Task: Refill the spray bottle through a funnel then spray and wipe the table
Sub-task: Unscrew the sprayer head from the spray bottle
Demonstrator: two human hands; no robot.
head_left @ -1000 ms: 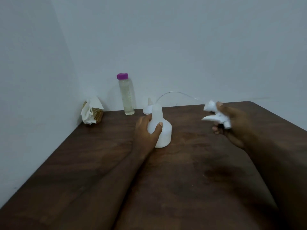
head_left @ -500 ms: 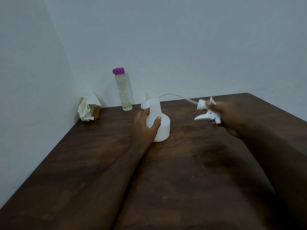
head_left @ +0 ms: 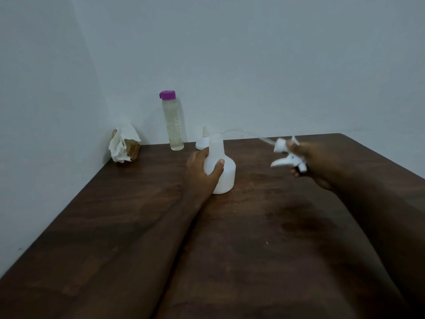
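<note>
A dark wooden desk [head_left: 253, 238]. Near its middle, the left hand [head_left: 200, 173] grips one white spray bottle [head_left: 224, 173], standing upright with its neck uncapped. The right hand [head_left: 317, 164] holds one white trigger head [head_left: 287, 158] above the desk, its clear tube [head_left: 241, 131] trailing. At the far edge are one white funnel [head_left: 203, 140] and one purple-capped clear bottle [head_left: 173, 125]; in the far left corner, one tissue holder [head_left: 124, 146].
</note>
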